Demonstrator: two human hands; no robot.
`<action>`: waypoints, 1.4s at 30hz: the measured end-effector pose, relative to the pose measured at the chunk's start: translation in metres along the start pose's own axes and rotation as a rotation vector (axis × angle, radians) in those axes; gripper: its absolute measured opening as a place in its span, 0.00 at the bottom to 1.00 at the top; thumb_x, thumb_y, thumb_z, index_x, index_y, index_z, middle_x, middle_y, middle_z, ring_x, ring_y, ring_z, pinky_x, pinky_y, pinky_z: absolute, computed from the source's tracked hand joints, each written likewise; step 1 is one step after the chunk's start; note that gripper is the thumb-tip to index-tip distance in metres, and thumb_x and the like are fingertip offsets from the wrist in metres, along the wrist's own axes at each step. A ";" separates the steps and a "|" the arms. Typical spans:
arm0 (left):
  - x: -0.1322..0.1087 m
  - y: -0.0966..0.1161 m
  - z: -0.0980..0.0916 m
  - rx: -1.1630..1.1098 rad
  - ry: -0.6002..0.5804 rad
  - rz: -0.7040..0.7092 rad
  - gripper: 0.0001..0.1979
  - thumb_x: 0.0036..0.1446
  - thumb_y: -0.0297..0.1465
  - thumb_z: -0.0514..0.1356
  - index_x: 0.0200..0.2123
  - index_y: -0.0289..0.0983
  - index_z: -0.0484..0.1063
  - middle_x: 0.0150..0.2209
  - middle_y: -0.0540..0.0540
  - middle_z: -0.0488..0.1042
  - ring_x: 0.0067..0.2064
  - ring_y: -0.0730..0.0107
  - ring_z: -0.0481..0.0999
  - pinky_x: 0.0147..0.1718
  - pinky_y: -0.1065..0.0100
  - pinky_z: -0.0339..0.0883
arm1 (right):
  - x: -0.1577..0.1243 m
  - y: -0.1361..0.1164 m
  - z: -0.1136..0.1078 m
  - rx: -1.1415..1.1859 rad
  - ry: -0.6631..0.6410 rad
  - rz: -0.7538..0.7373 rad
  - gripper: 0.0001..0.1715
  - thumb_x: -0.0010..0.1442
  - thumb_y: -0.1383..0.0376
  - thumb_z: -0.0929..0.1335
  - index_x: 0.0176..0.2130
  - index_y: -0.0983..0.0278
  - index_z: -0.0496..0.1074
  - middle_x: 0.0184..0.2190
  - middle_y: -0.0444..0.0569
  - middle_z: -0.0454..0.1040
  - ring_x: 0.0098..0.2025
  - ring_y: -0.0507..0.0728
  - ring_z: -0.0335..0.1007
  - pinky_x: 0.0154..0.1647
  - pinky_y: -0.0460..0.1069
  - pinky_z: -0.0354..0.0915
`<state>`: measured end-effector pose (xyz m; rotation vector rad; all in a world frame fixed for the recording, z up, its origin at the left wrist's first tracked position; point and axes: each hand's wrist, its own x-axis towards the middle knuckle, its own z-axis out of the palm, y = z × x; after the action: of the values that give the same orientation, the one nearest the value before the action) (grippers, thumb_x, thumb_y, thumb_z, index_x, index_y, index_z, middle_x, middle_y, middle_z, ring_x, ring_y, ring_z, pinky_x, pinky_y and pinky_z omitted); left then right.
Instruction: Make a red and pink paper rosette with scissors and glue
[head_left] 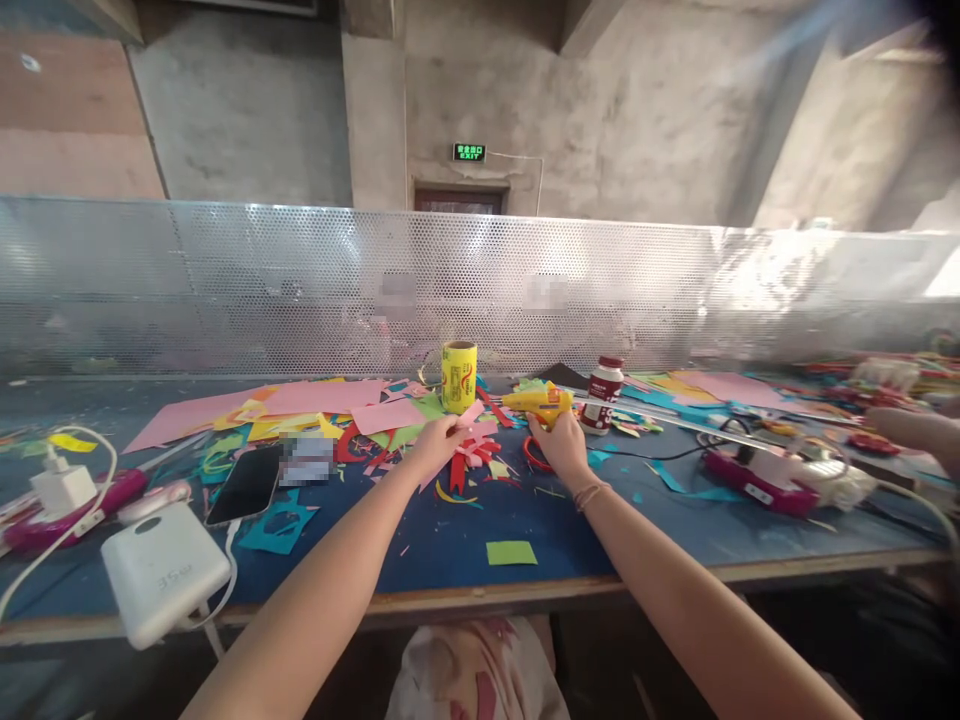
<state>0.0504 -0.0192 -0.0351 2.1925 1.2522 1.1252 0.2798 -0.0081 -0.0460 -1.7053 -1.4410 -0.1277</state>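
My right hand (561, 442) is wrapped round a yellow glue gun (541, 401), whose nozzle points left. My left hand (441, 442) is closed in a pinch on a pink paper strip (471, 413), over a heap of paper scraps. Among these lies a red paper piece (457, 470). Just behind stands a yellow tape roll (459, 378), upright. A red loop (534, 455), perhaps a scissors handle, lies beside my right wrist. Farther right is a white bottle with a dark red cap (604, 398). A green paper rectangle (511, 553) lies near the front edge.
At left are a phone (246, 485), a white power bank (165, 570) and a purple power strip (120, 492). Another purple power strip (765, 485) with cables is at right, near another person's hand (900, 425). A perforated metal panel (315, 290) borders the table's back.
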 end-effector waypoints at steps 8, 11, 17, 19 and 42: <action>-0.001 0.005 0.001 -0.041 -0.035 -0.007 0.11 0.56 0.36 0.52 0.31 0.35 0.69 0.31 0.46 0.74 0.33 0.66 0.71 0.30 0.70 0.60 | 0.001 0.004 0.005 -0.053 0.007 -0.081 0.18 0.55 0.54 0.61 0.37 0.65 0.64 0.36 0.59 0.71 0.41 0.64 0.69 0.40 0.54 0.64; -0.001 0.005 0.001 0.002 -0.032 0.000 0.13 0.56 0.38 0.52 0.27 0.35 0.68 0.26 0.48 0.71 0.29 0.68 0.69 0.28 0.70 0.58 | 0.001 0.004 0.005 -0.067 -0.017 -0.089 0.18 0.56 0.55 0.61 0.38 0.66 0.64 0.38 0.62 0.71 0.43 0.64 0.68 0.42 0.54 0.63; 0.000 0.004 0.001 0.016 -0.033 0.014 0.14 0.56 0.39 0.52 0.25 0.36 0.65 0.22 0.51 0.65 0.27 0.70 0.65 0.25 0.72 0.54 | 0.001 0.004 0.005 -0.068 -0.032 -0.097 0.16 0.56 0.56 0.61 0.38 0.66 0.64 0.39 0.62 0.71 0.44 0.65 0.68 0.43 0.54 0.63; 0.000 0.004 0.001 0.021 -0.034 0.014 0.14 0.56 0.39 0.52 0.24 0.36 0.64 0.21 0.51 0.64 0.26 0.71 0.64 0.25 0.72 0.54 | 0.002 0.004 0.006 -0.073 -0.036 -0.099 0.16 0.56 0.56 0.61 0.38 0.66 0.64 0.39 0.62 0.71 0.44 0.65 0.68 0.42 0.55 0.63; 0.001 0.002 0.000 0.001 -0.030 0.028 0.15 0.56 0.39 0.51 0.26 0.35 0.67 0.23 0.50 0.67 0.27 0.69 0.66 0.26 0.71 0.55 | 0.007 0.014 0.015 -0.111 0.011 -0.141 0.11 0.55 0.59 0.63 0.32 0.65 0.64 0.32 0.57 0.71 0.37 0.62 0.69 0.37 0.53 0.63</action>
<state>0.0523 -0.0198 -0.0334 2.2264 1.2135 1.0989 0.2870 0.0074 -0.0585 -1.6874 -1.5708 -0.2981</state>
